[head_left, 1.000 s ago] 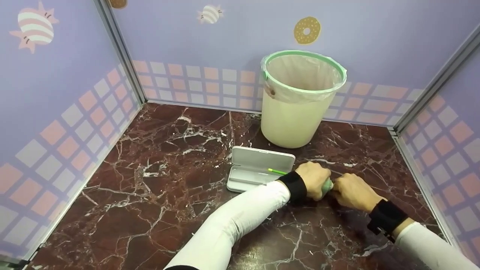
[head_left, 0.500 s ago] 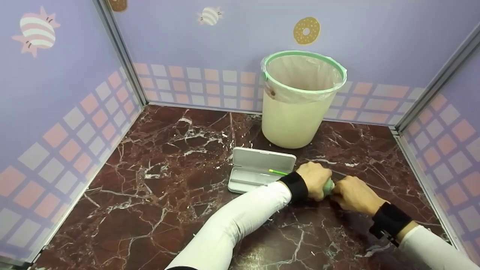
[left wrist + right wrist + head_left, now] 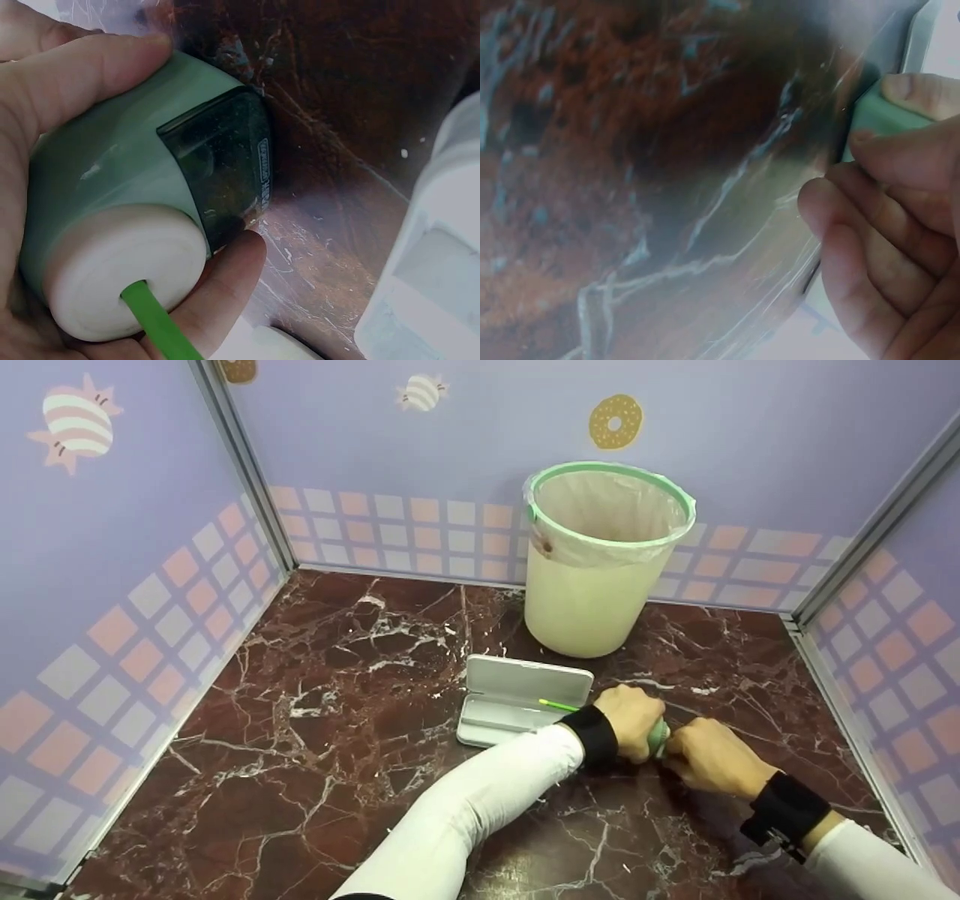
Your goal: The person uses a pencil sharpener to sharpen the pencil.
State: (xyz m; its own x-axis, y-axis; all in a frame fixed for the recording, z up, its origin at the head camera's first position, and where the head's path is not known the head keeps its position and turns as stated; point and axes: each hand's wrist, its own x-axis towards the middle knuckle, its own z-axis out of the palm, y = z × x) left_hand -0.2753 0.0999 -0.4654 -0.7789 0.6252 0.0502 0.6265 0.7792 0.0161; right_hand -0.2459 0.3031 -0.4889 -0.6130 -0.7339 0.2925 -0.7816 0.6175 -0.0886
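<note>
My left hand grips a green pencil sharpener, which has a dark see-through shavings drawer and a round whitish face. A green pencil sticks out of the hole in that face, on the wrist side. In the head view a green pencil with a yellow end shows over the pencil case, running behind the left wrist. My right hand is at the sharpener's right side, thumb and fingers curled close against it. What lies between those fingertips is hidden.
An open, pale grey pencil case lies left of the hands, partly behind the left forearm. Behind it stands a cream bin with a green rim and a plastic liner. Patterned walls enclose the dark red marbled tabletop.
My right hand has shifted slightly down and to the right beside the sharpener, its wrist turning a little. My left hand keeps its grip and has barely moved.
</note>
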